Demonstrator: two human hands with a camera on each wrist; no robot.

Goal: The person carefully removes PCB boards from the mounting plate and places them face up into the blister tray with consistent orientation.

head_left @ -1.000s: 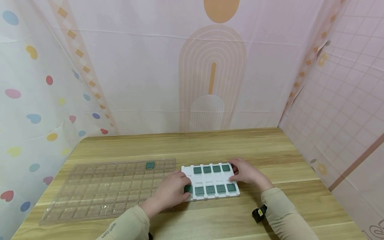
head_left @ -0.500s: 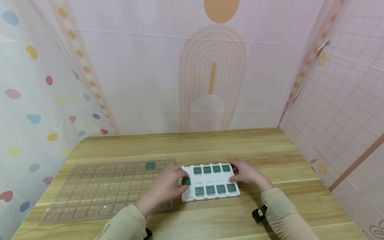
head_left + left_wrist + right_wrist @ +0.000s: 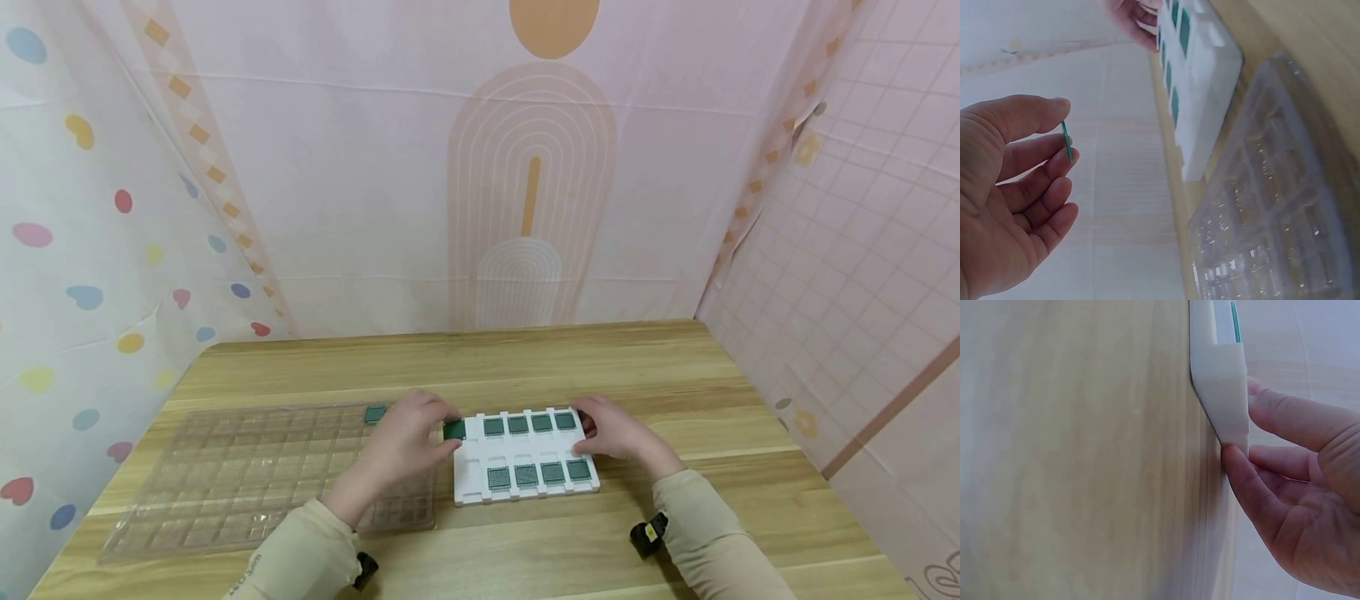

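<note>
My left hand (image 3: pixel 405 437) pinches a green chip (image 3: pixel 454 430), likely light, brittle, best held by its edges; between them, my right hand (image 3: pixel 617 429) grips the white tray (image 3: pixel 468 477).

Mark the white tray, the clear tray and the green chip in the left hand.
White tray (image 3: pixel 510 448): head view, bare middle strip.
Clear tray (image 3: pixel 281 467): head view, bare middle compartments.
Held green chip (image 3: pixel 453 430): head view, exposed face.
</note>
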